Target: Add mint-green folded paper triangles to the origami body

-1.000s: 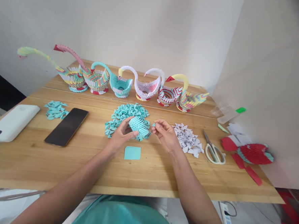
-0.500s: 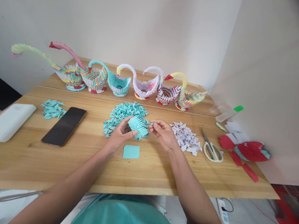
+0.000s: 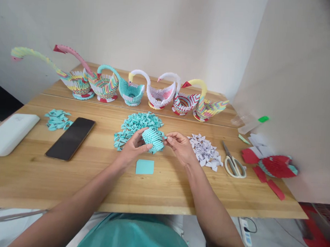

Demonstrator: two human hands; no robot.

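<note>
My left hand (image 3: 135, 146) is closed round the left side of a teal folded-paper ring (image 3: 152, 139) built from rows of small pieces. Its thumb presses on the front. My right hand (image 3: 179, 145) pinches a small teal folded-paper piece (image 3: 165, 137) at the ring's right edge. Both hands are over the front of a pile of teal folded-paper pieces (image 3: 141, 122). Below them on the table lies a flat teal paper rectangle (image 3: 144, 167). To the right of my right hand spreads a heap of white folded-paper pieces (image 3: 205, 152).
Several paper swans (image 3: 131, 93) line the back of the wooden table (image 3: 160, 197). At left are a white power bank (image 3: 12, 134), a phone (image 3: 71, 138) and a small teal heap (image 3: 58, 120). Scissors (image 3: 233, 163) and a red paper model (image 3: 279, 166) lie at right.
My right hand has moved slightly left, bringing the small teal piece up against the ring's edge. My left hand keeps its hold on the ring.
</note>
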